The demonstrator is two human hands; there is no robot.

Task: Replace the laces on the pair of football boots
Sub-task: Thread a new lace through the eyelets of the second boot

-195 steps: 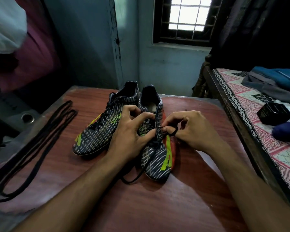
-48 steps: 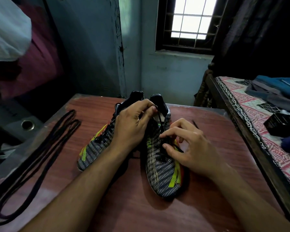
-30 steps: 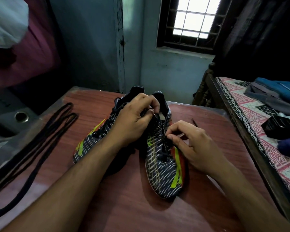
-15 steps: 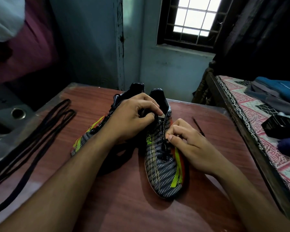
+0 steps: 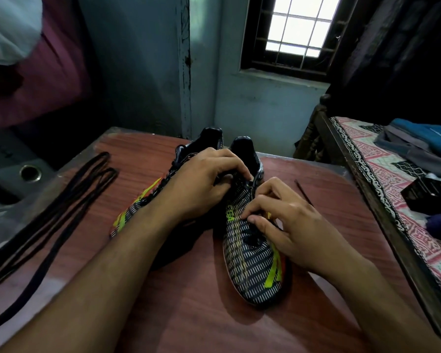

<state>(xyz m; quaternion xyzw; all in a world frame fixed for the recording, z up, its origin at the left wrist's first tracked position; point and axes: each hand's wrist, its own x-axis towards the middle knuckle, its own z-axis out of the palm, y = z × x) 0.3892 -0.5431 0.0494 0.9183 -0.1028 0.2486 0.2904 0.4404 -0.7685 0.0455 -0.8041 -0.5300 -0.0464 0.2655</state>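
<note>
Two dark boots with white dashes and neon-yellow stripes stand side by side on the wooden table. The right boot points its toe toward me; the left boot lies partly under my left forearm. My left hand grips the top of the right boot's tongue and collar. My right hand pinches the black lace at the eyelets in the middle of that boot. A loose end of the black lace trails on the table behind my right hand.
A bundle of long black laces lies along the table's left side. On the right stands a bed with a patterned sheet, folded clothes and a small black box. A window and blue wall are behind.
My right hand slid a little down the lacing toward the toe, still pinching the lace. My left hand stays on the boot's collar. The view shifted slightly.
</note>
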